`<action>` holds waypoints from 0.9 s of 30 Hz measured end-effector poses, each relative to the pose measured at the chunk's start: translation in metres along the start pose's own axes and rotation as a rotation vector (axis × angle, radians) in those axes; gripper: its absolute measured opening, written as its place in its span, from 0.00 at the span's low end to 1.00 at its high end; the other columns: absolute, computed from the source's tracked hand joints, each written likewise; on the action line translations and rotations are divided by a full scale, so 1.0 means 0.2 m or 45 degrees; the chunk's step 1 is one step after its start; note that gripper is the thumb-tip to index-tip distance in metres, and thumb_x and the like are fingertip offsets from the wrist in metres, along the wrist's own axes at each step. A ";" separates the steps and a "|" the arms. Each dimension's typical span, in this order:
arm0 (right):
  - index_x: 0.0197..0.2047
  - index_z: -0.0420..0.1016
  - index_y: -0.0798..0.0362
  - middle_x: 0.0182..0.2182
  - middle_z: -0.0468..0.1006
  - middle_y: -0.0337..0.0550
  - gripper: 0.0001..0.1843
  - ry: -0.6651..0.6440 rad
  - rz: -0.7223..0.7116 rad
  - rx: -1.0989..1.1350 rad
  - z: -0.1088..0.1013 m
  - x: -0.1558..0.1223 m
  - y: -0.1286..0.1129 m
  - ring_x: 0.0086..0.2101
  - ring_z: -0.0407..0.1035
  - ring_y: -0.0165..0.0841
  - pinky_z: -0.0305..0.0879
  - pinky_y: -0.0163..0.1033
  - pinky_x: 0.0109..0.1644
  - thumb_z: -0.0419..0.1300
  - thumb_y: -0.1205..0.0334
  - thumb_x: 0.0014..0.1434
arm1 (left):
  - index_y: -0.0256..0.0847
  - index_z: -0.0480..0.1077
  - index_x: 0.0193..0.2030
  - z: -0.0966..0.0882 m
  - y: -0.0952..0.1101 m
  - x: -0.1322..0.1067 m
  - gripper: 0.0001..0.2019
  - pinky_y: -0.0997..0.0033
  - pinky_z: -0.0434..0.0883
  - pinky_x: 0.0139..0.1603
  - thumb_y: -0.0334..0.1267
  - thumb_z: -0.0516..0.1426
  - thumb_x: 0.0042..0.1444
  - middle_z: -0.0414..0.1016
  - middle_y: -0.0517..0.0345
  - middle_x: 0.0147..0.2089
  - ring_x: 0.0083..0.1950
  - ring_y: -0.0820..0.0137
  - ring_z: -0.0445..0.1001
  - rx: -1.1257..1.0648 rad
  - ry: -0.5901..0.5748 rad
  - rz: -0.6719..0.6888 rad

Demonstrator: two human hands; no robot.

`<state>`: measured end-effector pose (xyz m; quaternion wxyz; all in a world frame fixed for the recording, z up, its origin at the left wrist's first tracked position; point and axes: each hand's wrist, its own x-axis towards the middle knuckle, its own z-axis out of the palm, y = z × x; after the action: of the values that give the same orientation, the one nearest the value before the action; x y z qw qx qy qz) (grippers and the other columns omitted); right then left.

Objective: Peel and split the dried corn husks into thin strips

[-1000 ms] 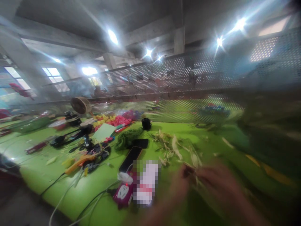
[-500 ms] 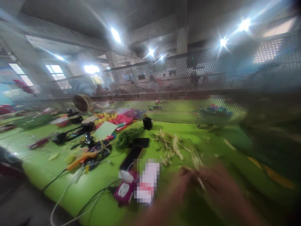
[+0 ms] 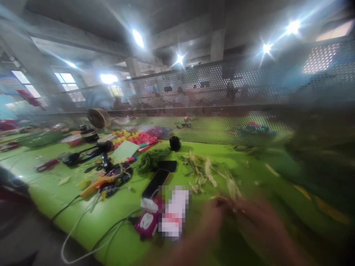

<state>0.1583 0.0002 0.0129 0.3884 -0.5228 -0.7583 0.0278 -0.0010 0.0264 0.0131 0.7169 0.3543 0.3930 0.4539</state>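
Dried husk strip (image 3: 225,201), pale with a darker end, sits between both hands low over the near part of the green table (image 3: 83,218), at about 5 o'clock in the view. The left hand (image 3: 212,218) and the right hand (image 3: 259,221) meet at it. Both are so smeared by blur that I cannot tell whether either one pinches the strip or only touches it.

At 9 o'clock from the hands lies a magenta power strip (image 3: 146,224) with a white plug (image 3: 149,204) at its far end and cables (image 3: 77,236) trailing over the table edge (a pixelated patch (image 3: 174,212) lies just beside it). At 11 o'clock from the hands a black phone (image 3: 155,183) lies flat, with a second dark phone (image 3: 167,166) just beyond it. At 12 o'clock a loose heap of husk strips (image 3: 205,171) is spread on the table.

Farther off, toward 10 o'clock, lie an orange tool (image 3: 95,183), a bundle of green thread (image 3: 151,159) and a pale green card (image 3: 125,150). A small black cup (image 3: 174,143) stands near the perforated metal screen (image 3: 222,92) at the far edge.
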 end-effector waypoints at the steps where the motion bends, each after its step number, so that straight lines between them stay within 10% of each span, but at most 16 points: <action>1: 0.34 0.80 0.43 0.33 0.83 0.39 0.09 -0.013 0.090 0.047 0.00 0.01 -0.01 0.34 0.75 0.38 0.69 0.41 0.39 0.58 0.55 0.58 | 0.36 0.72 0.29 0.00 0.00 0.00 0.12 0.69 0.64 0.40 0.40 0.67 0.40 0.72 0.57 0.28 0.33 0.70 0.69 0.024 0.004 -0.017; 8: 0.27 0.77 0.47 0.23 0.81 0.38 0.12 -0.044 0.600 0.361 -0.05 0.06 -0.08 0.25 0.73 0.37 0.64 0.38 0.27 0.58 0.50 0.53 | 0.37 0.73 0.32 -0.01 -0.01 -0.01 0.11 0.69 0.63 0.43 0.42 0.65 0.45 0.73 0.56 0.32 0.36 0.70 0.68 0.205 -0.068 0.092; 27: 0.28 0.76 0.50 0.25 0.82 0.40 0.16 -0.087 0.751 0.444 -0.07 0.09 -0.11 0.25 0.74 0.36 0.64 0.36 0.27 0.60 0.45 0.51 | 0.37 0.71 0.35 0.01 0.01 -0.01 0.06 0.70 0.66 0.43 0.35 0.59 0.50 0.74 0.56 0.34 0.39 0.69 0.71 0.388 0.010 0.176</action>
<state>0.1477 -0.0005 0.0415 0.4216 -0.6442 -0.5707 0.2856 -0.0011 0.0247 0.0161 0.6204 0.4835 0.4348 0.4385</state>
